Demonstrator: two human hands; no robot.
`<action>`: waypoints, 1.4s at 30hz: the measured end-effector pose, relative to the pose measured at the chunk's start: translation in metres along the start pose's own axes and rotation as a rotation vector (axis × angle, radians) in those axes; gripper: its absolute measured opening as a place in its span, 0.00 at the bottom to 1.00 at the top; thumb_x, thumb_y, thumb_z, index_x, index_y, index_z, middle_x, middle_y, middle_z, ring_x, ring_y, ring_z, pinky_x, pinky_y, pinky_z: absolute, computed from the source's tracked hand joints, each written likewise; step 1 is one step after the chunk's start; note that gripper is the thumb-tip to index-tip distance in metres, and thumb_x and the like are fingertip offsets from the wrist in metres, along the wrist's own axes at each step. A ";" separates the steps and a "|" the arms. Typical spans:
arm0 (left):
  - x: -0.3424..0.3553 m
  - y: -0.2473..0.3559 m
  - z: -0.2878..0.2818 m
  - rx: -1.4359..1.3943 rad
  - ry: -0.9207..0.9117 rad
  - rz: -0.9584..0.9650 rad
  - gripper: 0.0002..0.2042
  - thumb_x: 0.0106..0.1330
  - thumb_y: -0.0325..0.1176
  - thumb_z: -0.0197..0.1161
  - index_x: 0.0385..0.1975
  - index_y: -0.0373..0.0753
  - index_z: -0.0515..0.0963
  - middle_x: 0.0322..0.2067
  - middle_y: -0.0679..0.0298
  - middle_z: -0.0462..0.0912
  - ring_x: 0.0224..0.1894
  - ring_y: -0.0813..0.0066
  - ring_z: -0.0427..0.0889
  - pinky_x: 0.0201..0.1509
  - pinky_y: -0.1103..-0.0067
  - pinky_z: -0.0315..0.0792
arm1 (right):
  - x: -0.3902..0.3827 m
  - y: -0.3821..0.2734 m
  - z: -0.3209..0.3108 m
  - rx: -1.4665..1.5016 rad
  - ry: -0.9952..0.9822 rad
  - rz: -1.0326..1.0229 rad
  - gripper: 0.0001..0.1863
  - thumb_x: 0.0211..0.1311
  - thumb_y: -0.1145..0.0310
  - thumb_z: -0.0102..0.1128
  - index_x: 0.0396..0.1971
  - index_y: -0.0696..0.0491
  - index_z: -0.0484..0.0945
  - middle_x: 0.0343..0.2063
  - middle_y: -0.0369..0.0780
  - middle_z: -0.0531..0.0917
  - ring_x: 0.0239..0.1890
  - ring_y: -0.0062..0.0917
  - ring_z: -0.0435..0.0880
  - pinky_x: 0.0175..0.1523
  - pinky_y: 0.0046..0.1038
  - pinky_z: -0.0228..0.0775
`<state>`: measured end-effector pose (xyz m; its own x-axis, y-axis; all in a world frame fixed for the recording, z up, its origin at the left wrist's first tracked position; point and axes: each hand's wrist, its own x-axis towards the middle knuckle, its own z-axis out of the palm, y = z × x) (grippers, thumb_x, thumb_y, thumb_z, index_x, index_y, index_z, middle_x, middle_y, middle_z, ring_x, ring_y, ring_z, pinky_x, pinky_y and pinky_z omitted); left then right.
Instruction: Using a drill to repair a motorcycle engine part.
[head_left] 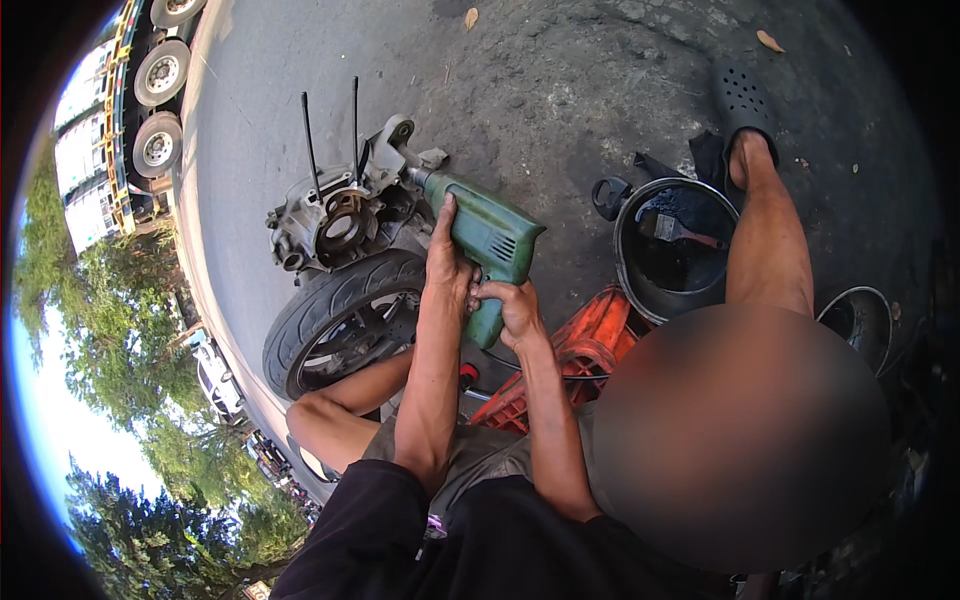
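A green power drill (490, 225) lies across my two hands, its nose pointing up and left at a grey metal engine casing (335, 215). The nose reaches the casing's right side; whether a bit is inside it cannot be seen. My left hand (447, 255) is closed around the drill's body from the left, one finger stretched along its side. Around the handle, my right hand (515, 312) is wrapped; the trigger is hidden by fingers. Two long dark studs (355, 130) stand up from the casing. Just below the casing is a wheel with a black tyre (310, 315).
Right of the drill, a round basin (622, 255) holds dark liquid and a paintbrush (685, 232). An orange plastic crate (590, 345) sits nearer me. A bare leg with a dark clog (745, 98) extends beside the basin. Far left, a truck (120, 125) stands along the road.
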<state>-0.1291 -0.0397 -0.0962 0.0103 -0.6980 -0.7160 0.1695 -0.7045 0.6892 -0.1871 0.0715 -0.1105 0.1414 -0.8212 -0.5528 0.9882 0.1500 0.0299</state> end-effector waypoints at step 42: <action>0.024 0.007 0.010 0.109 0.000 0.080 0.25 0.58 0.50 0.69 0.44 0.36 0.72 0.31 0.62 0.79 0.23 0.74 0.77 0.18 0.80 0.66 | 0.037 -0.027 0.006 -0.045 -0.050 -0.022 0.12 0.44 0.79 0.59 0.33 0.61 0.75 0.23 0.41 0.78 0.22 0.25 0.77 0.32 0.26 0.71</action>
<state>-0.1375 -0.0626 -0.1076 0.0194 -0.7526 -0.6582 0.0602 -0.6563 0.7521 -0.2080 0.0340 -0.1268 0.1233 -0.8512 -0.5102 0.9877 0.1549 -0.0196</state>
